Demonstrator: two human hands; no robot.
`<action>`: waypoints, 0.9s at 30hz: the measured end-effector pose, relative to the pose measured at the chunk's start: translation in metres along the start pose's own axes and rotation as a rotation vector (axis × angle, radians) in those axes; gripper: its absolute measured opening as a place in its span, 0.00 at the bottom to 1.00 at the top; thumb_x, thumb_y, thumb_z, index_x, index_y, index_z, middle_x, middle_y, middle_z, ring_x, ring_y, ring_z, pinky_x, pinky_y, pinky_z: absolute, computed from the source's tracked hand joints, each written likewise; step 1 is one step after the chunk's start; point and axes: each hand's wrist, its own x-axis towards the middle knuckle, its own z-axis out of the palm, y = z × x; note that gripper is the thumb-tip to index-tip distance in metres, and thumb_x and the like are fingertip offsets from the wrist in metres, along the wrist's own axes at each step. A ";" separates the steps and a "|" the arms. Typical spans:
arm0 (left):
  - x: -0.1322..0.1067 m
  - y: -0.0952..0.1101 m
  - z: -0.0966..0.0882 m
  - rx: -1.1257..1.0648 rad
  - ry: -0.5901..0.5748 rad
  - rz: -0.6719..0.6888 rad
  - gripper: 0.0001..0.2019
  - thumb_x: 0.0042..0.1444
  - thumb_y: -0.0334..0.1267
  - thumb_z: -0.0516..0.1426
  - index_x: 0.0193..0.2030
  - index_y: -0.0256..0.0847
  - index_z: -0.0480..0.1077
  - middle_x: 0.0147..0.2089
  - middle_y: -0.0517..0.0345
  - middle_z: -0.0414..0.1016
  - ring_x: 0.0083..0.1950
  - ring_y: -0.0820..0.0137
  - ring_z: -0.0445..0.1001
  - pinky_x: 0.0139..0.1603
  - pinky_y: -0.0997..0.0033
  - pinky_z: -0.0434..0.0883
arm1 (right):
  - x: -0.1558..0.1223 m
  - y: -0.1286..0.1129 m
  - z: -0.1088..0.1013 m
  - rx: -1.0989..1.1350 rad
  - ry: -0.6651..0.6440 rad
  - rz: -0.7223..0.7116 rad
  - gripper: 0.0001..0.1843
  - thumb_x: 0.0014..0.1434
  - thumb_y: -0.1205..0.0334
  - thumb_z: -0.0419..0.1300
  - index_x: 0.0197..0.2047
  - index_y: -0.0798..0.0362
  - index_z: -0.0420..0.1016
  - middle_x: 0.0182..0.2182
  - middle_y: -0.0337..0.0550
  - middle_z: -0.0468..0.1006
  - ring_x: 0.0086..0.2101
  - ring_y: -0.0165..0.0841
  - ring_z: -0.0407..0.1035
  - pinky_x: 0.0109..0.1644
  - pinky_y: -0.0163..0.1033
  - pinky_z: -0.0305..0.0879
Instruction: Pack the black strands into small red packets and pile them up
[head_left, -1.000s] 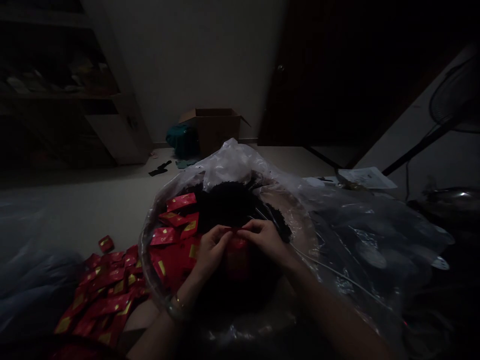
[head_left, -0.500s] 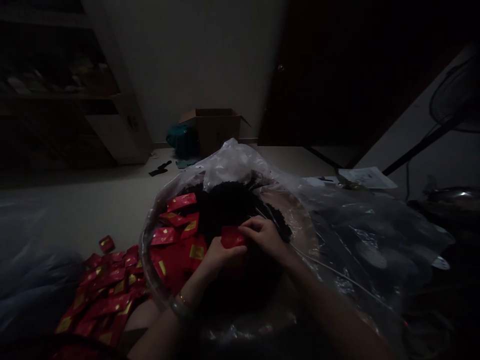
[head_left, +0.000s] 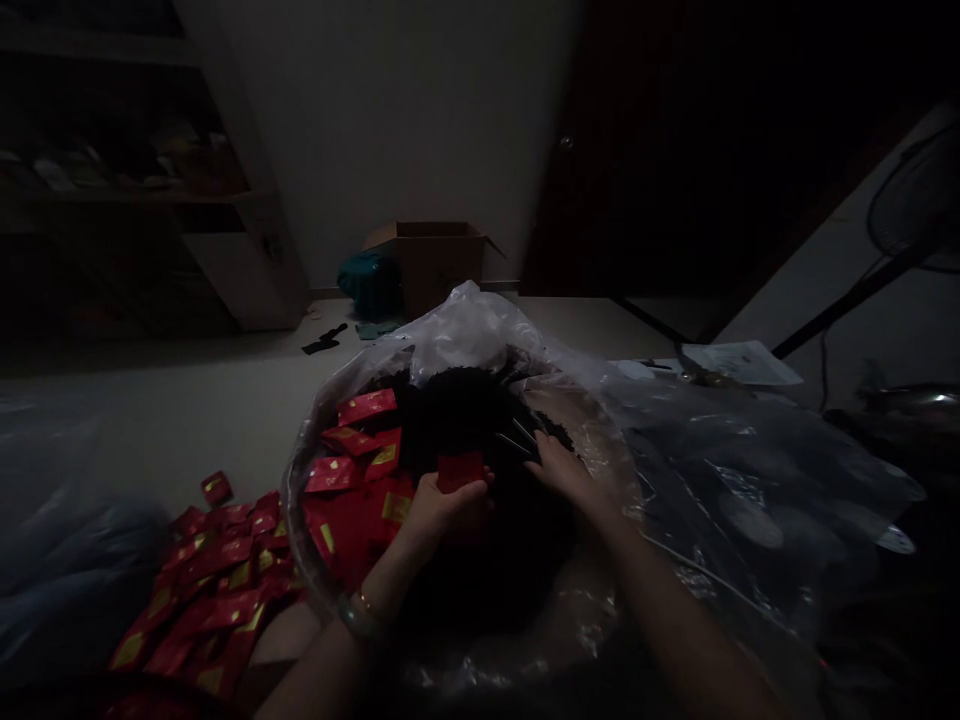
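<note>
In my left hand (head_left: 450,505) is a small red packet (head_left: 460,470), pinched upright between thumb and fingers over the basin. My right hand (head_left: 561,468) is just to the right, its thumb and fingers around the near end of thin metal tongs (head_left: 517,437). The tongs' two prongs point left over a heap of dark, loose, leaf-like material (head_left: 457,400). Red packets with gold labels (head_left: 382,455) lie inside the basin on the left. Clear plastic sheeting (head_left: 469,320) lines the round basin (head_left: 296,520). Deep shadow hides the basin's lower middle.
More red packets (head_left: 217,580) are piled left of the basin, with one (head_left: 216,487) lying apart on the floor. Clear plastic bags (head_left: 750,490) spread on the right. Behind stand an open cardboard box (head_left: 441,265) and a teal bag (head_left: 370,283). Shelves (head_left: 127,190) are at left.
My right hand has let go of the red packet's top edge and moved right to the metal tongs. My left hand still holds the packet. The view has shifted slightly.
</note>
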 end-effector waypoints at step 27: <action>0.001 -0.006 0.005 0.275 -0.054 0.079 0.15 0.28 0.36 0.70 0.27 0.35 0.75 0.27 0.57 0.78 0.31 0.65 0.75 0.35 0.69 0.71 | -0.057 -0.048 -0.053 0.441 -0.028 -0.532 0.14 0.57 0.58 0.60 0.45 0.50 0.79 0.41 0.43 0.82 0.39 0.40 0.75 0.44 0.39 0.66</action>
